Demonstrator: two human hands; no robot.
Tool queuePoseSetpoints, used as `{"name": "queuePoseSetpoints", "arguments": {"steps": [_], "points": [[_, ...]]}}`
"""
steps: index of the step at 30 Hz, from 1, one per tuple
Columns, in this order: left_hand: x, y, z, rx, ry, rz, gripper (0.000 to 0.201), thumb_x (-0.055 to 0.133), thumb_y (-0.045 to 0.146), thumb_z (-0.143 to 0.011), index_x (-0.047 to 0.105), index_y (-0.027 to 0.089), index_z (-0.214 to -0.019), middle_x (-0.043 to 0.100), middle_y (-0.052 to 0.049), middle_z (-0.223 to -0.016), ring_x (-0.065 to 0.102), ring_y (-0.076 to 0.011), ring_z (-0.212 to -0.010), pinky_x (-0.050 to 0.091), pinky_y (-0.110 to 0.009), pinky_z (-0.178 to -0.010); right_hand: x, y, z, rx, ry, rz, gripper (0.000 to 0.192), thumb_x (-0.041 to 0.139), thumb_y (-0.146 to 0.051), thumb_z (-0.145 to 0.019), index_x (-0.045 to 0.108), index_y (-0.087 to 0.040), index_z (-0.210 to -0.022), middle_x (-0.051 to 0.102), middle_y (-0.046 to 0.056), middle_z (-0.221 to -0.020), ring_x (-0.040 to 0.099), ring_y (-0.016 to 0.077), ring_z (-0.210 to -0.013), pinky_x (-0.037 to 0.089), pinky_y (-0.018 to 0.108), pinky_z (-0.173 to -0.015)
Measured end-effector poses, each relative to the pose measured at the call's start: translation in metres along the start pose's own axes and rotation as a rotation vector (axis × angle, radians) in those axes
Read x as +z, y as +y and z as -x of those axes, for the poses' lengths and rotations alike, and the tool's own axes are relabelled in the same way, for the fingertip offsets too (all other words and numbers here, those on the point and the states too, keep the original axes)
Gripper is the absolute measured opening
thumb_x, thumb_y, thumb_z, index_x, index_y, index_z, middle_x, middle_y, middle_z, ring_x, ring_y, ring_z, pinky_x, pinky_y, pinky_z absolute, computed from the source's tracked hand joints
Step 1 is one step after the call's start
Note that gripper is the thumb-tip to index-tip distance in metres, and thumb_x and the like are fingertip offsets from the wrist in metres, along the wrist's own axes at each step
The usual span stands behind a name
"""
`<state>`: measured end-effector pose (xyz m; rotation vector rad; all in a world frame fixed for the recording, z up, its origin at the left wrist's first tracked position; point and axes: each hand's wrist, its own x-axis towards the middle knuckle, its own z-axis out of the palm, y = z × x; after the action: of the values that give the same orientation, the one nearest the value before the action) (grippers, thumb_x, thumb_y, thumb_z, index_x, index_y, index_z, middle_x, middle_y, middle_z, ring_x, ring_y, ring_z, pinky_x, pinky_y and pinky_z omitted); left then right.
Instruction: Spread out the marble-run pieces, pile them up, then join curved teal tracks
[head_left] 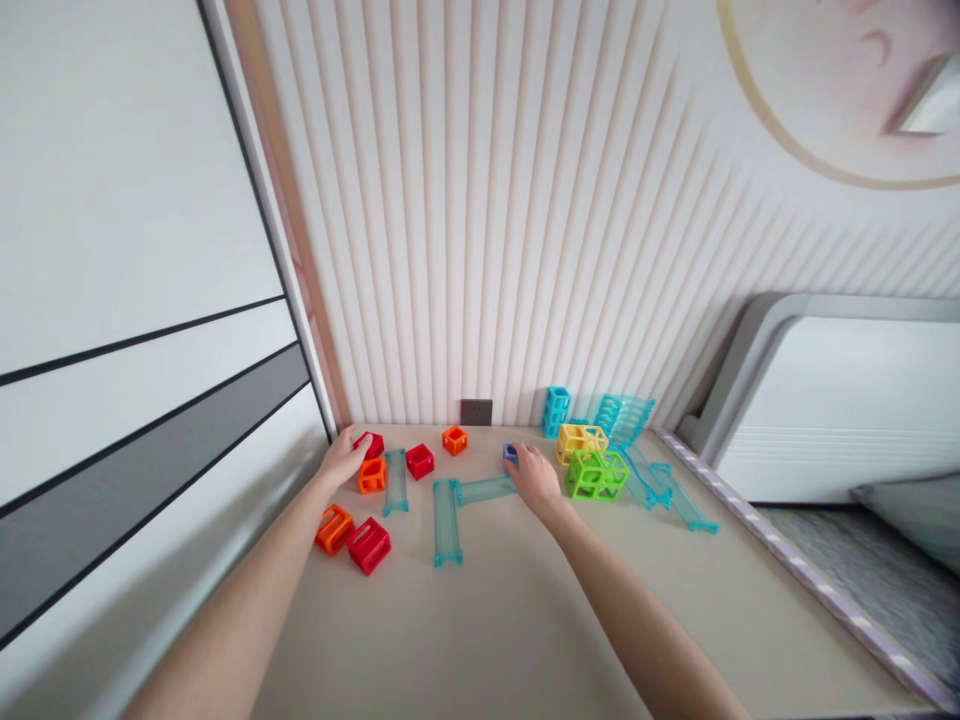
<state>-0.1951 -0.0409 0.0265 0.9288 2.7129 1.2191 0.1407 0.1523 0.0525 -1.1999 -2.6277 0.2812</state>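
My left hand (343,458) is closed on a red block (373,443) at the back left of the tabletop, its thumb along the near side. An orange block (372,476) stands just in front of that. My right hand (535,474) grips a small purple block (510,452), partly hidden by the fingers. Beneath that hand ends a clear teal track piece (484,489), which meets another teal track piece (447,522) at its left end. Between the hands sit a red block (420,461) and an orange open-frame block (454,440).
Right of my right hand stand yellow blocks (581,442), green blocks (597,475), a teal tower (556,412) and a ribbed teal piece (624,418). A teal track (690,505) lies near the striped table edge (825,597). Front left are orange (334,528) and red (369,545) blocks.
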Motion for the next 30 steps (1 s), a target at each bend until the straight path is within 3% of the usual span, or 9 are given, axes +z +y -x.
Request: {"name": "queuePoseSetpoints", "arguments": {"steps": [3,6,9,13,17,21,26,30], "points": [[-0.01,0.005,0.007,0.085,0.068,-0.036,0.042,0.048,0.036,-0.088,0.056,0.01,-0.12,0.064,-0.02,-0.125,0.057,-0.0318,-0.124,0.042,-0.045,-0.108,0.01,-0.017,-0.008,-0.093,-0.017,-0.071,0.05,0.055,-0.029,-0.095,0.047,-0.023,-0.144,0.072,0.009,-0.116,0.068,0.0224,-0.106,0.047,0.027,-0.086],[-0.02,0.018,0.018,0.206,0.111,-0.05,0.034,0.046,0.032,-0.088,0.061,0.013,-0.112,0.063,-0.017,-0.121,0.053,-0.0306,-0.126,0.037,-0.043,-0.113,0.012,-0.023,-0.003,-0.116,0.026,-0.099,0.052,0.048,-0.021,-0.096,0.043,-0.017,-0.147,0.071,0.012,-0.118,0.066,0.0236,-0.108,0.046,0.03,-0.091],[-0.024,0.041,0.037,0.336,0.094,-0.036,0.025,0.047,0.031,-0.088,0.065,0.018,-0.099,0.063,-0.014,-0.119,0.053,-0.0289,-0.126,0.036,-0.04,-0.115,0.006,-0.012,0.018,-0.137,0.092,-0.1,0.042,0.042,-0.017,-0.096,0.056,-0.017,-0.136,0.067,0.012,-0.126,0.06,0.0224,-0.117,0.042,0.032,-0.1],[-0.017,0.089,0.081,0.572,-0.006,0.033,0.025,0.046,0.036,-0.093,0.066,0.022,-0.095,0.063,-0.01,-0.117,0.057,-0.0268,-0.12,0.041,-0.041,-0.111,-0.011,0.022,0.054,-0.18,0.255,-0.035,0.036,0.042,-0.017,-0.097,0.063,-0.021,-0.126,0.066,0.01,-0.128,0.053,0.0216,-0.123,0.035,0.034,-0.108],[0.004,0.14,0.134,0.729,-0.142,0.139,0.023,0.045,0.034,-0.096,0.066,0.023,-0.096,0.063,-0.008,-0.119,0.059,-0.0241,-0.118,0.046,-0.039,-0.106,-0.024,0.064,0.069,0.013,0.496,0.158,0.041,0.047,-0.026,-0.097,0.056,-0.014,-0.135,0.056,0.019,-0.139,0.041,0.0328,-0.134,0.029,0.049,-0.112],[0.037,0.171,0.172,0.792,-0.246,0.211,0.02,0.046,0.027,-0.096,0.066,0.024,-0.096,0.064,-0.008,-0.117,0.061,-0.0229,-0.115,0.048,-0.04,-0.103,-0.026,0.088,0.07,0.116,0.453,0.253,0.051,0.053,-0.034,-0.095,0.049,-0.013,-0.142,0.054,0.02,-0.138,0.041,0.0355,-0.131,0.034,0.048,-0.106],[0.081,0.178,0.201,0.745,-0.267,0.319,0.019,0.048,0.023,-0.094,0.064,0.025,-0.104,0.067,-0.009,-0.111,0.063,-0.0235,-0.113,0.051,-0.04,-0.101,-0.025,0.085,0.074,0.027,0.406,0.188,0.048,0.061,-0.037,-0.09,0.056,-0.02,-0.135,0.06,0.015,-0.124,0.05,0.0327,-0.115,0.04,0.045,-0.096],[0.105,0.168,0.214,0.702,-0.269,0.352,0.044,0.05,0.021,-0.092,0.049,0.027,-0.136,0.061,-0.01,-0.129,0.057,-0.0247,-0.125,0.047,-0.044,-0.108,-0.024,0.075,0.083,-0.072,0.551,-0.048,0.039,0.063,-0.037,-0.089,0.063,-0.021,-0.124,0.058,0.014,-0.125,0.049,0.032,-0.119,0.04,0.046,-0.102]]}}
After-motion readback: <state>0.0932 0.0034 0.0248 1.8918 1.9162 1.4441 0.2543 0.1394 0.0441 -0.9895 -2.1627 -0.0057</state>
